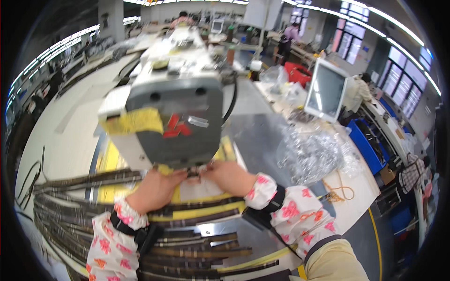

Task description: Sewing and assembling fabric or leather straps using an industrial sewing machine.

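Observation:
In front of me stands a white machine with a grey end cover [178,103], carrying a yellow sheet [126,122] and red pieces [173,124]. My left hand [157,187] and my right hand [227,178] meet at its lower front, fingers closed around a small piece that is blurred and partly hidden. Long dark strips [84,206] lie fanned across the work surface under and left of my hands, with yellow strips [220,209] among them. The floral sleeves on both forearms reach in from the lower edge.
A pale table [68,122] curves along the left. At right are crumpled clear plastic [304,152], orange cord [340,192], a white-framed screen [326,89] and blue bins [365,140]. Several people work farther back, one in a light top [356,96] at right.

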`<state>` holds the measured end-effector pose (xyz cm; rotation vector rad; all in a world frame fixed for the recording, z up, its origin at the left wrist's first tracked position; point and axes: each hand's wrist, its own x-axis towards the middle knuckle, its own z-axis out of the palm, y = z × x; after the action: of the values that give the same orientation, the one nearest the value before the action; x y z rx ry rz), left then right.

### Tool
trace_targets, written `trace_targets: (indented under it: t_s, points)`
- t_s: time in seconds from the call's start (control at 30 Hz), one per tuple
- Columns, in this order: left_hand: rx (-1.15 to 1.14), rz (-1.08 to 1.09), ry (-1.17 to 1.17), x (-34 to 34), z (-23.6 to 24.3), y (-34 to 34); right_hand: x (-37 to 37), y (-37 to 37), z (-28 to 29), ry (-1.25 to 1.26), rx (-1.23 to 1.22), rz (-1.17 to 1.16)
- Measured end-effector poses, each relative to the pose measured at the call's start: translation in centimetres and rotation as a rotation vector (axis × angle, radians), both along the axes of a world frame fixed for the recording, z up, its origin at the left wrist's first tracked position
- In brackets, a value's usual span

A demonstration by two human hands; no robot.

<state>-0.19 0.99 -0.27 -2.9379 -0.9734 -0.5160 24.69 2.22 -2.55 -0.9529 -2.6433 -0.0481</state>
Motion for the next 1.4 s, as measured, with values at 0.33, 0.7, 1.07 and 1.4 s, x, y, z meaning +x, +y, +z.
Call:
trace_targets:
  t_s: [0.33, 0.7, 1.07, 1.4]
  points:
    - [-0.039, 0.013, -0.028, -0.2, -0.3, -0.3, -0.3, -0.3, -0.1, 0.051, -0.020, -0.015]
    - [-0.123, 0.031, -0.052, 0.1, 0.8, -0.5, -1.1, 0.5, 0.0, 0.016, -0.066, -0.014]
    - [-0.220, 0.010, -0.124, 1.2, 1.4, -1.4, -0.8, -0.4, 0.0, 0.045, -0.054, -0.043]
    - [-0.132, -0.056, -0.098, 1.2, 0.3, 0.6, 1.0, 0.0, 1.6, -0.067, -0.094, 0.001]
